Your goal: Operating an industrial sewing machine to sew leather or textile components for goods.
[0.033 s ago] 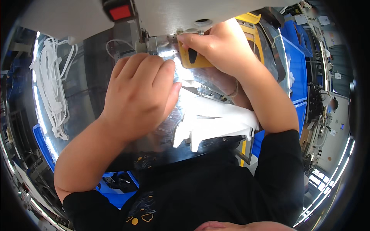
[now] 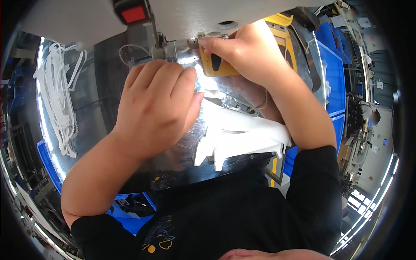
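Note:
My left hand (image 2: pixel 157 104) lies over the steel bed (image 2: pixel 171 167) just left of the needle area, fingers curled; whatever is under the fingertips is hidden. My right hand (image 2: pixel 245 54) grips a yellow plate (image 2: pixel 214 69) with a dark cutout, thumb near its left edge, just under the pale sewing machine head (image 2: pixel 182 17). White fabric pieces (image 2: pixel 242 141) lie on the bed between my forearms, beside a small metal fitting (image 2: pixel 236 104).
A bundle of white strips (image 2: pixel 58 95) lies at the left of the table. Blue bins (image 2: pixel 331 78) stand along the right side, and another blue bin (image 2: pixel 132 219) is below the near edge. A red switch (image 2: pixel 133 15) is on the machine.

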Action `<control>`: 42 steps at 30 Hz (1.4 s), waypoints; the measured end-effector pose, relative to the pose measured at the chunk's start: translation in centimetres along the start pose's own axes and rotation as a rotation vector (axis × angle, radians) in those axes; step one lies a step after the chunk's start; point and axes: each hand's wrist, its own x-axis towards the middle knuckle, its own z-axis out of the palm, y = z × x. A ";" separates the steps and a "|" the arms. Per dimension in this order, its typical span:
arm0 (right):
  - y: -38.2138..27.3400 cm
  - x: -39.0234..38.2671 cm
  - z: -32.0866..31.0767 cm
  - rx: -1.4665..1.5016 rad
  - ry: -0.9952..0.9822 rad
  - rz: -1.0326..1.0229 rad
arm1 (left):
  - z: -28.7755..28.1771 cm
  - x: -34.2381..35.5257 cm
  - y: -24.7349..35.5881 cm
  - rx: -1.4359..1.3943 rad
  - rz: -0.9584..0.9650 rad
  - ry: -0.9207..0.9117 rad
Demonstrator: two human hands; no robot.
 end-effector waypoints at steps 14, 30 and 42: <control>0.7 0.3 -0.1 -0.126 0.082 -0.150 | -0.1 0.2 -0.1 -0.033 0.017 -0.001; -3.2 -3.4 -5.1 -0.109 -0.777 -0.364 | 0.0 1.0 -0.1 -0.037 0.172 -0.001; -3.5 -5.1 -5.7 -0.581 -0.653 -0.081 | -0.9 0.2 0.2 -0.204 0.282 0.080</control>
